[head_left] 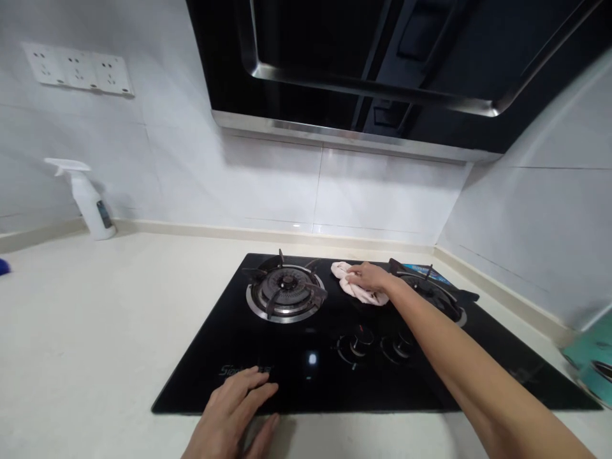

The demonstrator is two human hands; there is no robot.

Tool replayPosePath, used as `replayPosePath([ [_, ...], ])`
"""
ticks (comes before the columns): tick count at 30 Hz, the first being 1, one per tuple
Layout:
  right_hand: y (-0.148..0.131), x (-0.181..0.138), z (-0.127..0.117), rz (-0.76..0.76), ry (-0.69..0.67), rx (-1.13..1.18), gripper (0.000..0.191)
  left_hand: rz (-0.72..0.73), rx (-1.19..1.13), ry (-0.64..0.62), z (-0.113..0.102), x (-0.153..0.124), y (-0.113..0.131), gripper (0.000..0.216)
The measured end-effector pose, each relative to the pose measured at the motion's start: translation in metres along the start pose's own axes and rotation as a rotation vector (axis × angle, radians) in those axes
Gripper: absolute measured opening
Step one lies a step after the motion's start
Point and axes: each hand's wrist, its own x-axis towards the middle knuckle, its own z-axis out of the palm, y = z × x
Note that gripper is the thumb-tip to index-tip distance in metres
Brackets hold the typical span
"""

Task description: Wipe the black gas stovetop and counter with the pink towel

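Observation:
A black glass gas hob (296, 376) lies set into a pale countertop (95, 331). My right hand (369, 278) reaches across it and presses on a crumpled pale pink cloth (354, 288) that lies on the glass between the two burners. The left burner (285, 292) has a steel ring and a dark grate; the right burner (433, 294) is partly hidden behind my forearm. My left hand (234, 411) rests flat, fingers spread, on the hob's front left edge. Two control knobs (377, 344) sit at the front centre.
A black extractor hood (382, 64) hangs low over the hob. A white spray bottle (88, 201) stands against the tiled back wall at left, below a row of sockets (79, 69). A teal container (593, 360) sits at the right edge by the side wall.

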Motion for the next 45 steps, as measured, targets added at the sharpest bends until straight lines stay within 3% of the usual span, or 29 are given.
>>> replayPosePath([
  [5,-0.001,-0.018,0.006,-0.091,-0.061,0.008,0.054,-0.074,-0.027,-0.016,0.004,-0.002,-0.002,0.034],
  [10,-0.006,-0.077,-0.002,-0.267,-0.144,0.056,0.045,-0.049,-0.065,0.031,0.005,0.003,0.002,0.029],
  [16,0.011,-0.132,-0.024,-0.376,-0.31,0.204,0.075,-0.081,-0.052,-0.003,0.006,0.003,0.005,0.027],
  [21,-0.016,-0.124,-0.026,-0.206,-0.374,-0.038,0.097,-0.108,-0.031,-0.075,0.004,0.001,0.005,0.027],
  [26,-0.034,-0.119,-0.026,-0.166,-0.376,-0.17,0.104,-0.122,-0.042,-0.086,0.002,0.002,0.007,0.028],
  [32,-0.019,-0.117,-0.018,-0.167,-0.297,-0.103,0.088,-0.13,-0.067,-0.081,0.003,0.002,0.006,0.029],
  [39,-0.001,-0.098,-0.006,-0.1,-0.106,-0.11,0.066,-0.122,-0.063,-0.07,0.0,0.005,0.008,0.028],
  [45,0.022,-0.108,-0.008,-0.065,-0.08,-0.053,0.052,-0.144,-0.097,-0.071,-0.002,0.007,0.008,0.027],
])
